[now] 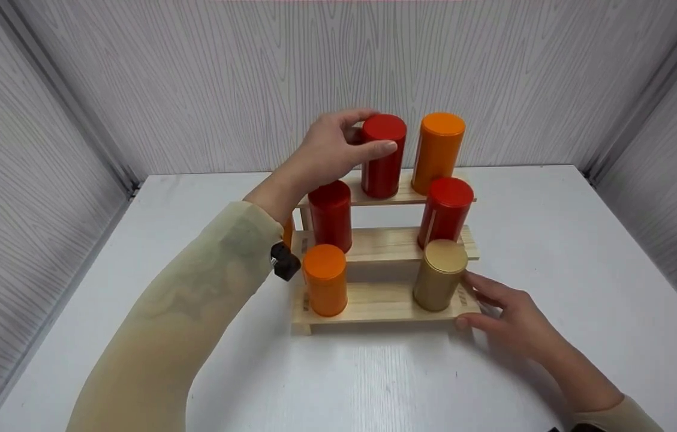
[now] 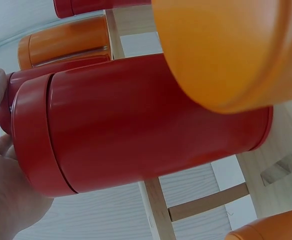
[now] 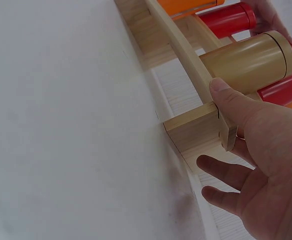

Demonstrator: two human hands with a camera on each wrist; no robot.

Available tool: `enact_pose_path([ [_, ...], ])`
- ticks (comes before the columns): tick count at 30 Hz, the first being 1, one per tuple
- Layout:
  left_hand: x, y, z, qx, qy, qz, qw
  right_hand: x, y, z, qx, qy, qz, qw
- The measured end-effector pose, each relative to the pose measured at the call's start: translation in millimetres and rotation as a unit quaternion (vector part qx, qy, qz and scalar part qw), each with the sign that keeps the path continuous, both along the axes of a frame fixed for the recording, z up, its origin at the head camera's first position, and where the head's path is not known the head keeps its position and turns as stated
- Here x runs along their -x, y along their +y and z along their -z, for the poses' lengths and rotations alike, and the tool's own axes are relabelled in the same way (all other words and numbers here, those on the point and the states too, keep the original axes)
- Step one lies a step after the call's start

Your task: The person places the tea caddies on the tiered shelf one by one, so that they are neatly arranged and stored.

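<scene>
My left hand [image 1: 335, 147] grips the upper part of a red can [image 1: 382, 171] on the top step of a three-step wooden rack [image 1: 383, 245]. Its thumb lies across the front of the can, with fingers behind. At the bottom step's right end, my right hand [image 1: 512, 318] pinches the board between thumb and fingers, beside a gold can [image 1: 437, 288]. Right of the held can stands an orange can [image 1: 439, 150]. Two more red cans, a left one [image 1: 331, 219] and a right one [image 1: 446, 213], occupy the middle step. Another orange can [image 1: 326, 288] stands at the bottom left.
A further orange can [image 1: 288, 233] shows mostly hidden behind my left forearm. The rack stands on a white table [image 1: 374, 384]. A grey wood-grained panel [image 1: 194, 84] rises behind it, with similar panels at both sides.
</scene>
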State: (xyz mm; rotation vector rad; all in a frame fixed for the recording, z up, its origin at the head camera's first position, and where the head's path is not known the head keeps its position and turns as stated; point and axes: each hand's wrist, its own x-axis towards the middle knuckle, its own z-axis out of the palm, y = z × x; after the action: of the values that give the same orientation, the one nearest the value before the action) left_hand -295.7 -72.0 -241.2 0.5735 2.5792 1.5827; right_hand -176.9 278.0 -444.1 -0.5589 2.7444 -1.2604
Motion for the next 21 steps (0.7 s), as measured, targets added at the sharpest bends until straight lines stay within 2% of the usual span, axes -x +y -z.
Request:
enact_pose_path([
  [8, -0.9, 1.0, 0.4, -0.004, -0.005, -0.002, 1.0000, -0.8, 0.6, -0.7, 0.004, 0.024, -0.010, 1.000],
  [21, 1.3, 2.1, 3.3, -0.003, -0.027, -0.017, 0.9995, -0.9, 0.8, -0.5, 0.009, 0.020, -0.010, 1.000],
])
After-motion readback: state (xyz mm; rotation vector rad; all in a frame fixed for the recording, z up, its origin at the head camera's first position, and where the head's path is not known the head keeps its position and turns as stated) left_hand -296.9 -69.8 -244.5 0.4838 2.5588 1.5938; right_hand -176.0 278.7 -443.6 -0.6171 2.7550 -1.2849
